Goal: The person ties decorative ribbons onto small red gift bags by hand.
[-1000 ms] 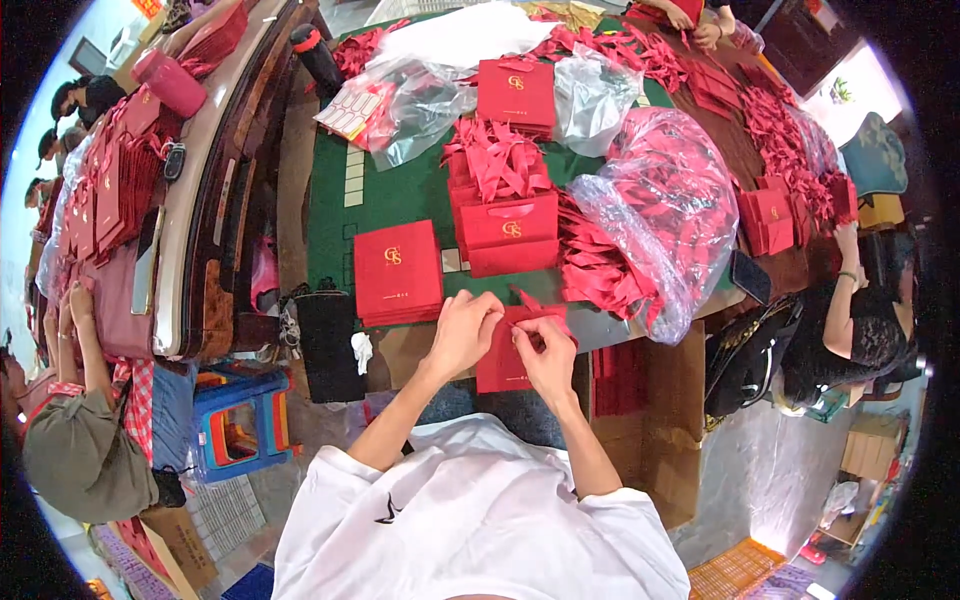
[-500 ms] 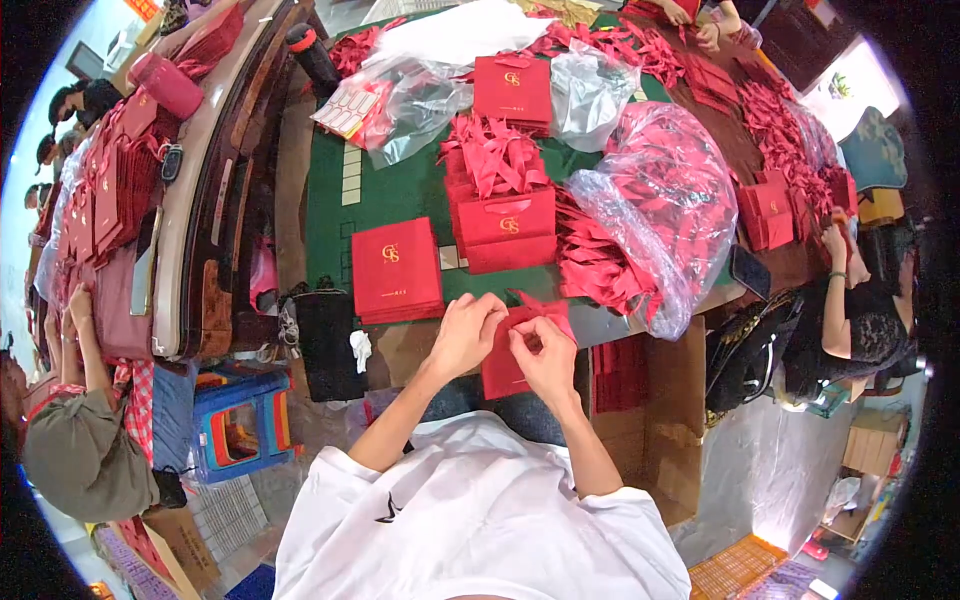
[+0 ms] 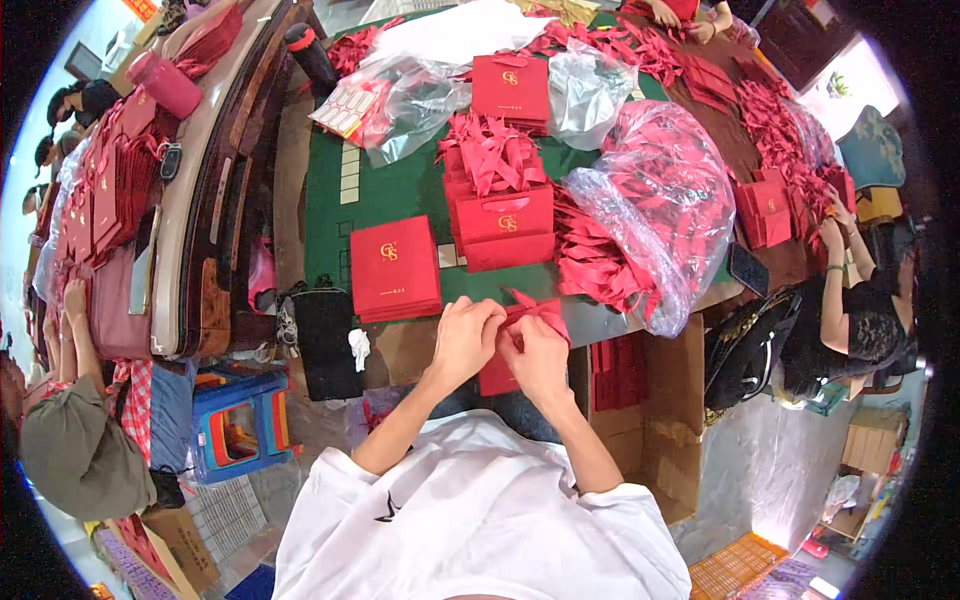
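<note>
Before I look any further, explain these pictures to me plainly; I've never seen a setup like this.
There is no machine: a person works with two bare hands. The view comes from the left of two wide fisheye cameras worn on the head, looking down, so straight edges bend near the rim.

The left hand and right hand are close together at a red bag by the table's near edge; exactly what the fingertips pinch is hidden.

On the green tabletop lie a neat red stack to the left, red bags topped with red ribbons in the middle, and a clear plastic bag of red material to the right.
</note>
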{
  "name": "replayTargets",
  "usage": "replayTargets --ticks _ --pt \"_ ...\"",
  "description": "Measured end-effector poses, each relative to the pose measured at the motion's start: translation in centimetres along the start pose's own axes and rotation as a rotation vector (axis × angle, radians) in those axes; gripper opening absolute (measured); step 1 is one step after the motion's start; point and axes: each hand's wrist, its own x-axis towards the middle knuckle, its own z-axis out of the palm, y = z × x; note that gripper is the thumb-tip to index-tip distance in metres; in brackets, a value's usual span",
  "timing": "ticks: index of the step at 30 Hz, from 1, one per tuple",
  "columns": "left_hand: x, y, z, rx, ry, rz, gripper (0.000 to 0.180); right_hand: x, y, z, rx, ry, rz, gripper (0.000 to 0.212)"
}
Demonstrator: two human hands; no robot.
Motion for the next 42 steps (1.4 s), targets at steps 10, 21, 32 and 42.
replayTargets --ticks 10,21,32,42 --pt "0.0 -0.2 0.0 -0.019 -0.016 -0.038 0.006 0.2 -0.5 -0.8 0.258 -0.037 0.156 0.011" --pt "-0.7 0.0 -0.6 -0.053 -0.096 0.024 0.014 -0.1 0.4 -1.6 0.027 -0.051 -0.033 0.015" --pt "-2.2 0.1 0.1 0.012 -0.022 0.213 0.017 3.2 2.1 -4.3 -0.096 -0.377 -0.109 0.019" --pt "-2.3 0.3 0.4 -0.023 0.029 0.387 0.016 5.3 4.4 -4.3 0.31 -0.709 0.067 0.014"
